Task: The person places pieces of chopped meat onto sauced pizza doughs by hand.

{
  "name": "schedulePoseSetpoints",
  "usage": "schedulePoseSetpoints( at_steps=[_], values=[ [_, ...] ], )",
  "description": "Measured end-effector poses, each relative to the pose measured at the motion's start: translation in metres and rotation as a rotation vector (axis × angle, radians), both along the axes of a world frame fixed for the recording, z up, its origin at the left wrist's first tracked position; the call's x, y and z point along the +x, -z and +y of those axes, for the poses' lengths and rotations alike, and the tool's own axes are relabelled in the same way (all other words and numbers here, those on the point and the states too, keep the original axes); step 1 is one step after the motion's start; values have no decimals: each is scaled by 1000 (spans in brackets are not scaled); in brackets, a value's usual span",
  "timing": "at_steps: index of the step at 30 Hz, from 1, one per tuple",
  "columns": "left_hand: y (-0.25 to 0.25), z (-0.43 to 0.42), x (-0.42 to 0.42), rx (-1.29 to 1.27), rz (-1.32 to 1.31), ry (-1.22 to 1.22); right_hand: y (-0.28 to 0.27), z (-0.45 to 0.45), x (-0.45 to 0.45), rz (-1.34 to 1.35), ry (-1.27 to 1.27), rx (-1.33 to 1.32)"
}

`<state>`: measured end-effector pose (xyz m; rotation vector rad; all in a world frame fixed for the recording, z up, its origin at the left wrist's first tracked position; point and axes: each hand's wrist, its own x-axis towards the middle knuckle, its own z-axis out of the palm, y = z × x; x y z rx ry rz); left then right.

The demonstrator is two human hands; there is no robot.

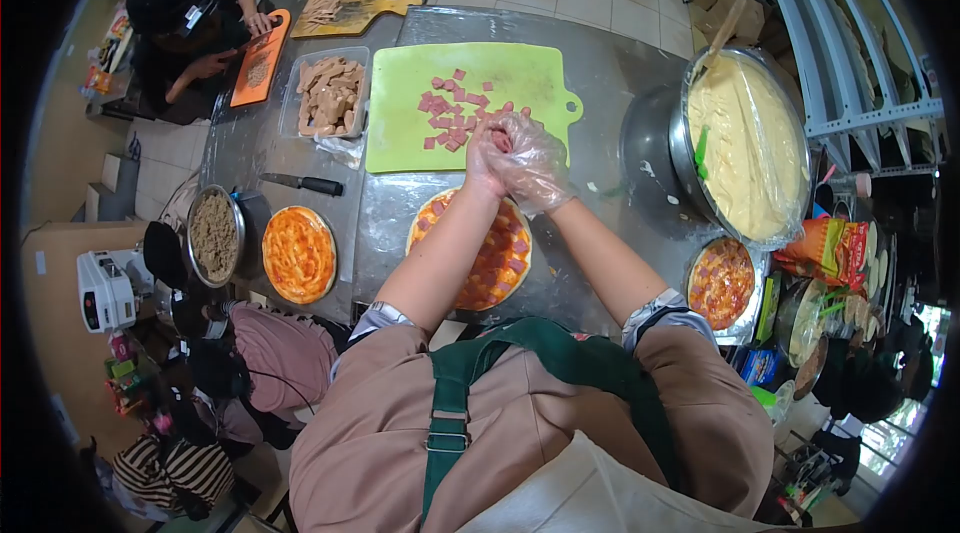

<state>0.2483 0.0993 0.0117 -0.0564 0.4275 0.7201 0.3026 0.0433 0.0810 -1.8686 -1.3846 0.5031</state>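
Observation:
My left hand (485, 165), bare, and my right hand (537, 171), in a clear plastic glove, are pressed together over the lower edge of a green cutting board (400, 83). Pink diced ham (502, 140) shows between them, and the glove partly hides the left fingers. More ham cubes (440, 113) lie scattered on the board just beyond my hands. Under my forearms is a pizza (508, 263) topped with sauce and ham pieces, partly covered by the left forearm.
A large metal bowl of pale yellow cream (745, 143) stands at right, above another pizza (720, 283). Leftward are a sauced pizza base (299, 255), a knife (302, 183), a bowl of brown crumbly filling (215, 238) and a tub of sliced meat (330, 98). A co-worker works at an orange board (262, 58).

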Motion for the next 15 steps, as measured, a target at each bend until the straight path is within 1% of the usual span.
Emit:
schedulePoseSetpoints(
  at_steps=[1,2,6,8,11,13,15],
  values=[
    [4,-7,3,-10,-39,-11,-1,-9,0,3,-6,73],
    [9,-13,1,43,-31,20,-2,-18,3,-34,-36,51],
    [-2,-54,13,-18,-30,21,5,-61,19,-92,-30,82],
    [-1,-70,17,-71,-153,76,6,-81,29,194,-29,105],
    [-3,-103,27,-94,-121,116,25,-120,58,191,-26,55],
    [-2,-124,37,-125,-141,155,10,-144,72,155,-35,63],
    [0,-148,47,-104,-155,265,-3,-170,87,119,-36,68]
  ],
)
